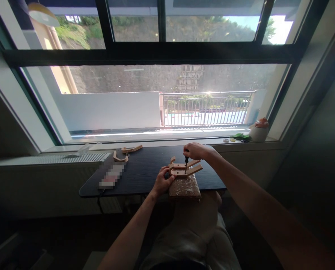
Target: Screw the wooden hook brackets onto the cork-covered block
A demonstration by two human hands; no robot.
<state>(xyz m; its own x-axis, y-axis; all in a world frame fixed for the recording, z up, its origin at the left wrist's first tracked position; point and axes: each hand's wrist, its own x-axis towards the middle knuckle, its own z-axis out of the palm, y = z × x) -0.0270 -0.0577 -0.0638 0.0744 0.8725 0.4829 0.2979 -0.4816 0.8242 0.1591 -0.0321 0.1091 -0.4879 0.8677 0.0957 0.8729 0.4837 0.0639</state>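
Two curved wooden pieces (184, 168) lie stacked on a brown block (184, 188) at the front edge of the dark table (145, 172). My left hand (162, 182) grips the left end of the wooden pieces, fingers wrapped round them. My right hand (194, 150) is closed round the handle of a small screwdriver (186, 162), which stands upright with its tip on the upper wooden piece.
Two more curved wooden parts (120, 158) (131, 149) lie at the table's far left. A blurred flat object (111, 177) rests on the left of the table. A white pot (258, 130) and green items (240, 137) sit on the window sill. My lap is below the table edge.
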